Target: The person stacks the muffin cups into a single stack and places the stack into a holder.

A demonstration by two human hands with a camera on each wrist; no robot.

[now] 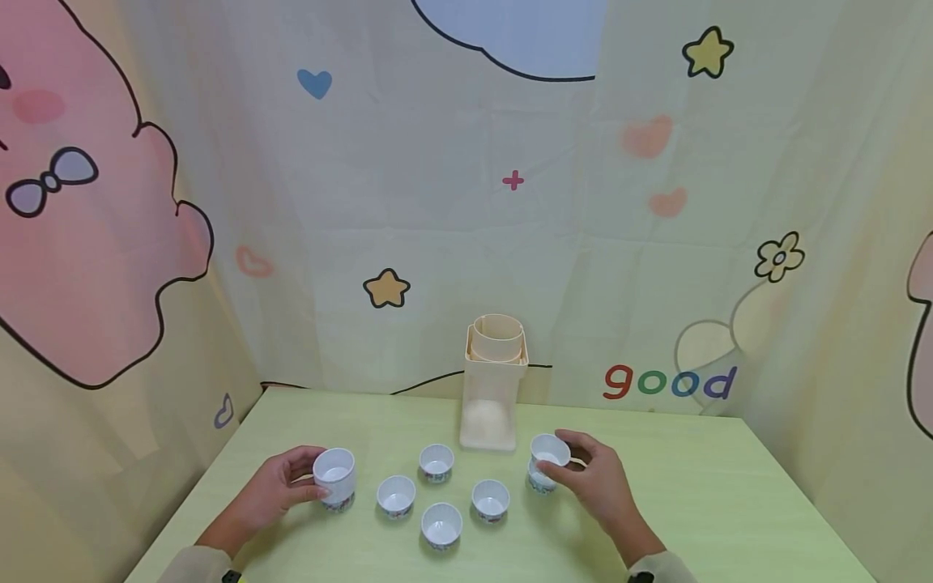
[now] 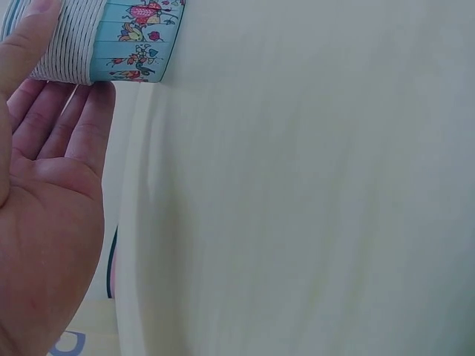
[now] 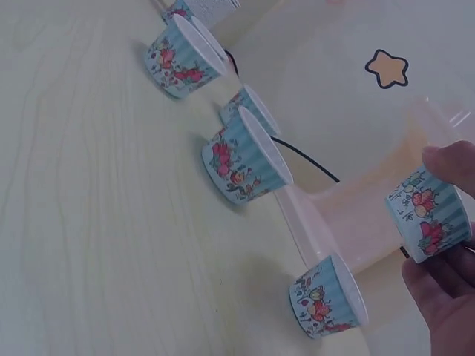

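My left hand (image 1: 280,486) grips a stack of nested paper cups (image 1: 335,479), thumb on the near side. Close up in the left wrist view, the stack (image 2: 133,41) shows many white rims and one blue floral cup wall. My right hand (image 1: 598,482) pinches one floral paper cup (image 1: 549,447) by its side. Below it, another paper cup (image 1: 540,483) stands on the table; in the right wrist view the held cup (image 3: 429,219) is apart from that standing cup (image 3: 325,302).
Several separate paper cups stand upright between the hands, among them a front one (image 1: 441,526) and a back one (image 1: 436,463). Behind them is a cream holder (image 1: 490,405) with a round tube on top. A printed curtain (image 1: 437,202) hangs behind the pale table (image 1: 714,502).
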